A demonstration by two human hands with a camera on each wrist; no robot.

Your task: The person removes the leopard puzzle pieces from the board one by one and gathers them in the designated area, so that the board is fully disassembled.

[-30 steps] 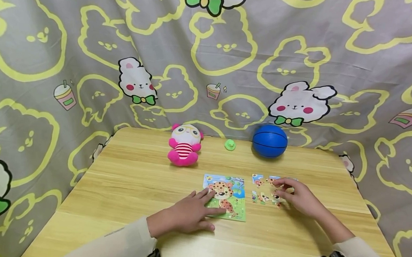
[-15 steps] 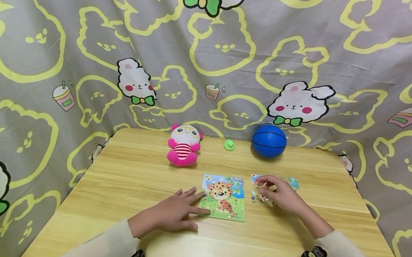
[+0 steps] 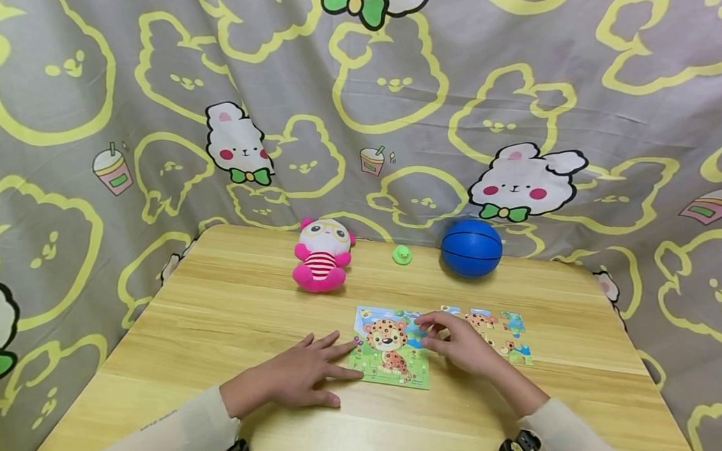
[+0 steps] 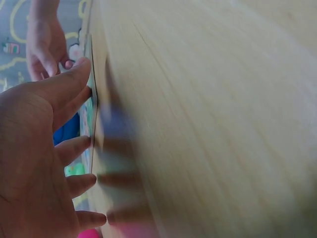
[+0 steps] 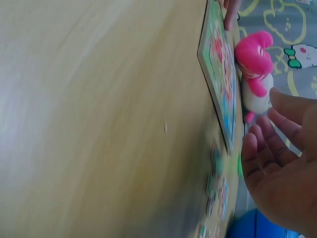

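Observation:
A square jigsaw puzzle (image 3: 389, 360) with a cartoon leopard on it lies flat in the middle of the table. My left hand (image 3: 303, 374) is spread palm down, its fingertips right at the puzzle's left edge. The left wrist view shows those fingers (image 4: 77, 148) extended and apart. Over the right edge of the puzzle is my right hand (image 3: 462, 346), fingers loosely bent. In the right wrist view, no piece shows between its thumb and fingers (image 5: 265, 148). Several loose puzzle pieces (image 3: 513, 323) lie to the right, partly hidden behind the right hand.
Along the back of the table sit a pink and white plush panda (image 3: 322, 258), a small green duck (image 3: 402, 254) and a blue ball (image 3: 471, 248). A patterned curtain (image 3: 310, 54) hangs behind the wooden table (image 3: 224, 300).
My right hand has moved left from the loose pieces to the puzzle's right edge. My left hand has drawn back left, uncovering more of the puzzle.

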